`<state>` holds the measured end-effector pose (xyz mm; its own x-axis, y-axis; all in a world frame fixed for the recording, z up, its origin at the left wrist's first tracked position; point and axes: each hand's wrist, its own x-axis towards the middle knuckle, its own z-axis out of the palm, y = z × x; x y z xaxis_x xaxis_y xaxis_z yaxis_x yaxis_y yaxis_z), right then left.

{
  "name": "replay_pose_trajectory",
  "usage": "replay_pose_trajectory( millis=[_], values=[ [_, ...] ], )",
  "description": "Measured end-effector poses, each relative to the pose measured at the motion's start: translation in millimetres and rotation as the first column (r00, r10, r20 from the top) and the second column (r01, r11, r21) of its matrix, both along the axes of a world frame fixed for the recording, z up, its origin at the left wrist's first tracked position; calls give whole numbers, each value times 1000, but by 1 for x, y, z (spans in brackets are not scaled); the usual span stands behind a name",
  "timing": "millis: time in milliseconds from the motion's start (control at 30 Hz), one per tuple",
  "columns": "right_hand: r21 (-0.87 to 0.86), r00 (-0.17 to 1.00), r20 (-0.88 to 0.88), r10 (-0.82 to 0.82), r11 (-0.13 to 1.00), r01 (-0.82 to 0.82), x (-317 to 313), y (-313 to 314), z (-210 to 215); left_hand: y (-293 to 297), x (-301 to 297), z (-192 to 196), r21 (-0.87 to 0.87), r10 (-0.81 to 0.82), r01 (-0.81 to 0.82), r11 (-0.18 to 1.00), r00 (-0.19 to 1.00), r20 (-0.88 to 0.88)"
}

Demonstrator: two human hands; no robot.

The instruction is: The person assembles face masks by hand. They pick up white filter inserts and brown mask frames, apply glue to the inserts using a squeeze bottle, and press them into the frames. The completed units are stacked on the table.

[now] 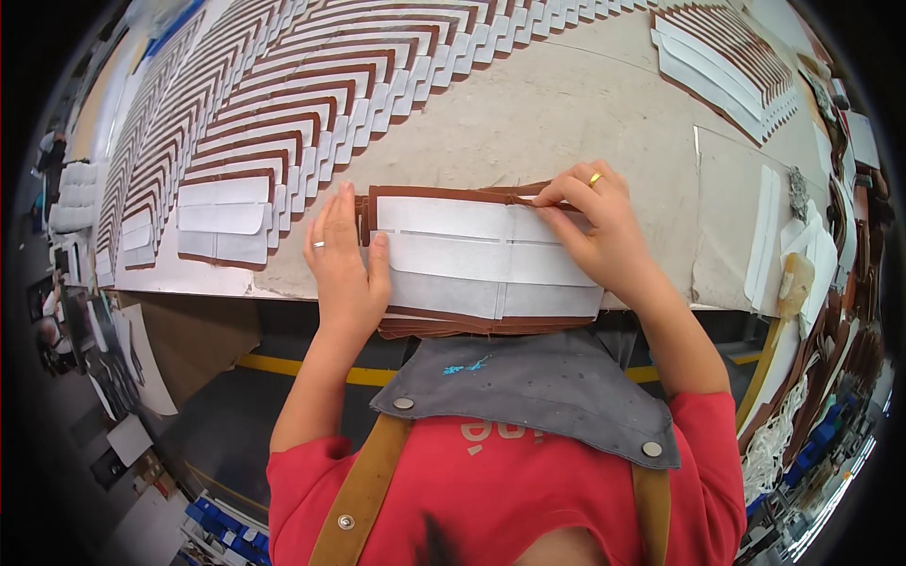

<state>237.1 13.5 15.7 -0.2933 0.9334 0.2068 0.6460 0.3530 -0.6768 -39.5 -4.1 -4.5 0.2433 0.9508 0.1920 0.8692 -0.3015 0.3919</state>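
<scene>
Brown leather with white lining makes up the stack of flat panels (481, 259) lying at the near edge of the bench (566, 123), its front slightly overhanging. In the head view, the only one, the left hand (344, 264) lies flat and spread on the stack's left end, palm down, gripping nothing, simply pressing. The right hand (595, 231) sits at the upper right corner, its fingers (557, 198) pinched together on the thin brown edge strip there; whether they lift it or only press it I cannot tell.

The top panel looks thin, light and limp, likely to flop or curl if raised by one corner, and the white lining looks smooth enough for pieces to slide on one another. A hold at an edge or corner, with the other palm steadying the stack, seems soundest.

Further back, rows of overlapping panels (283, 104) fan across the bench, with another fan of panels (727, 57) at the far right.
</scene>
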Motion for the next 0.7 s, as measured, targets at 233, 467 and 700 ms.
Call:
replay_pose_trajectory(
  millis=[233,467,700],
  values=[
    [67,1000,12,-26,997,25,14,-12,17,14,16,14,-282,152,0,959,841,519],
    [-156,992,-60,-112,983,101,43,-16,30,34,41,15,-330,148,162,930,657,739],
    [-599,917,-312,-250,801,14,113,-41,9,53,63,1,-383,256,162,909,508,822]
  ],
)
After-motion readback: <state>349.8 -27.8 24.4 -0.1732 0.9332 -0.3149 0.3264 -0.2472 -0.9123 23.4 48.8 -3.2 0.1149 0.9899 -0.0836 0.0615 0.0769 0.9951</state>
